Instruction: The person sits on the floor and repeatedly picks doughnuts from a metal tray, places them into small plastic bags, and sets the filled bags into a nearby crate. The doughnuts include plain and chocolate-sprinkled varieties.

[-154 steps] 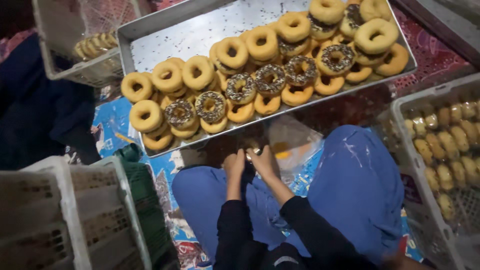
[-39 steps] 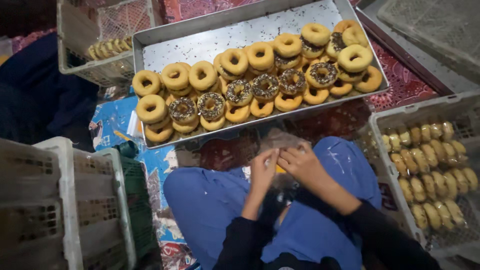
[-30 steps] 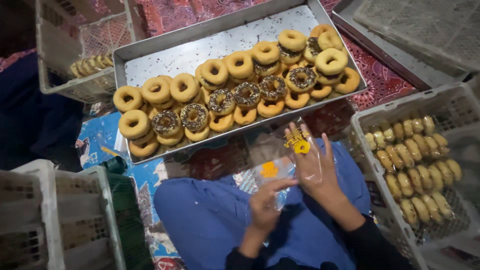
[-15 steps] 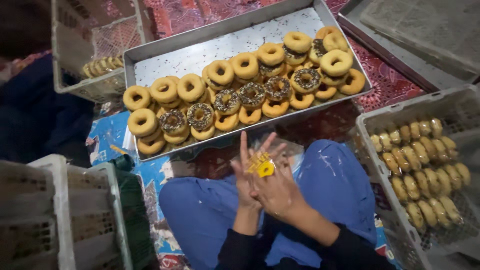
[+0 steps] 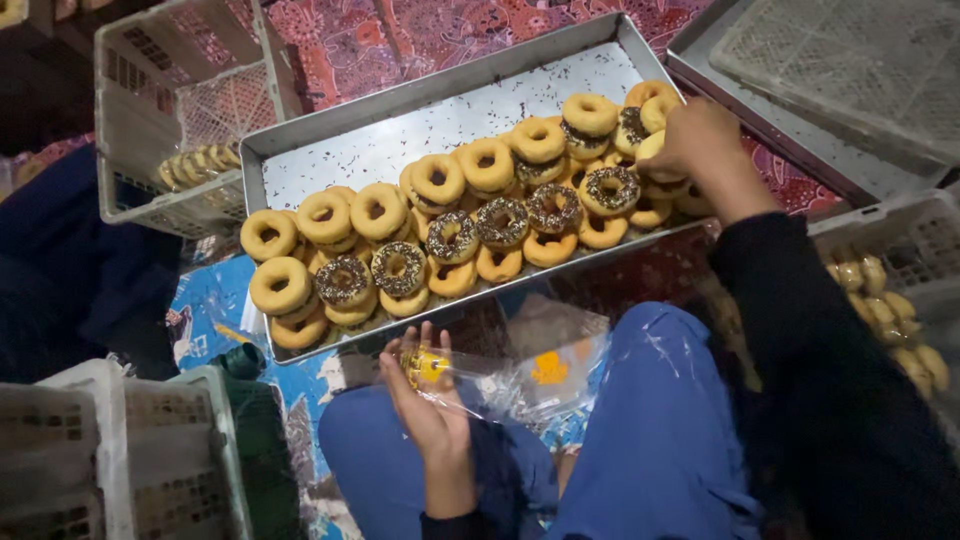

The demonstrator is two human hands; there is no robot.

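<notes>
- Fingers of my left hand [image 5: 432,405] lie spread, palm up, with a clear bag [image 5: 500,375] across them, its mouth kept loose over my lap.
- Right hand [image 5: 700,140] curls its fingers on a doughnut [image 5: 655,150] at the tray's far right end; the grip looks closed, though the fingertips are hidden.
- Tray [image 5: 400,150] holds rows of doughnuts, some plain, some sprinkled, its upper part bare.
- Crates [image 5: 185,140] on both sides hold smaller packed rings.

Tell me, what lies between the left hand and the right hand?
In the head view, donuts on the metal tray lie between the left hand and right hand.
</notes>
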